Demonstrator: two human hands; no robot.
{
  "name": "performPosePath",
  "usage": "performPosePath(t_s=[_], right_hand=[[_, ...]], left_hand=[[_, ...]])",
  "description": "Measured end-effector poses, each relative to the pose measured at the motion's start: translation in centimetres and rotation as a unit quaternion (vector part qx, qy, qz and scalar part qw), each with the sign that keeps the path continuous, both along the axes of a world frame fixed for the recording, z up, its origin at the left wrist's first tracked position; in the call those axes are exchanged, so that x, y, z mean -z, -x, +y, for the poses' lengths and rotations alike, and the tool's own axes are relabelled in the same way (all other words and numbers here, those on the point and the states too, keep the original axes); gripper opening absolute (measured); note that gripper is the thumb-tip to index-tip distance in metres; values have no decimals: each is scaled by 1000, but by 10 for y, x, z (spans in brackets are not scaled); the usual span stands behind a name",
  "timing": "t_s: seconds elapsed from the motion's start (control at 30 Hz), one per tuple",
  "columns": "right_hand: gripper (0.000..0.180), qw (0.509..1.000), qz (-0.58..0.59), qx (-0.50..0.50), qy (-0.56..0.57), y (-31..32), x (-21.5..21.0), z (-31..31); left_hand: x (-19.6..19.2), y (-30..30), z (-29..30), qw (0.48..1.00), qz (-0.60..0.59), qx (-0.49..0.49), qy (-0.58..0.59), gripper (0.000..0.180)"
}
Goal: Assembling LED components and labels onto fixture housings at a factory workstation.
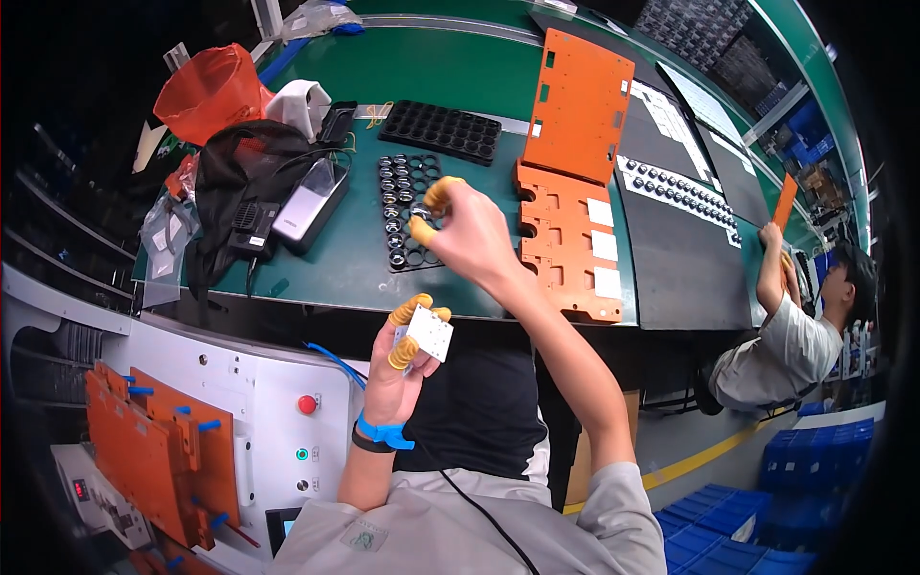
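Note:
My left hand holds a small white square plate dotted with tiny holes, gripped between fingers in yellow finger cots. A blue strap circles that wrist. Over the right side of a black tray of round cells, my right hand bends its yellow-cotted thumb and finger around a small round shiny part. Whether this part is lifted from its cell I cannot tell. Several similar parts fill the tray's left columns, while some right-hand cells look empty.
Behind lies another black tray. An orange fixture with white squares and a raised orange panel stands right. Left are a black cloth, a white device and a red bag. A co-worker sits far right.

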State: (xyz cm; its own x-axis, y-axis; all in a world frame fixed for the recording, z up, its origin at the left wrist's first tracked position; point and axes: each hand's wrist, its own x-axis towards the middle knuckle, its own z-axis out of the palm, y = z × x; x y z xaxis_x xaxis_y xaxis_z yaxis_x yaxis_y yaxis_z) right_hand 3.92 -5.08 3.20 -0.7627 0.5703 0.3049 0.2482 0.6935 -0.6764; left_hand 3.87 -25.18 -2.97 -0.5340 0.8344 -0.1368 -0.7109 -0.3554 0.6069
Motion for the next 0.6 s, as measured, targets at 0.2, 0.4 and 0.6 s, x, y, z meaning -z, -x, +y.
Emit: performPosePath(t_s=[0.2,0.4,0.6], right_hand=[[19,957,111,-161,217,-89,-27,-37],[27,966,57,-104,228,-125,-35,-51],[25,989,16,-87,122,-131,-34,-52]], left_hand=[[-10,-3,11,994,95,-38,-41,72],[-22,-9,18,976,189,-98,-41,73],[-15,-14,15,921,361,-144,9,66]])
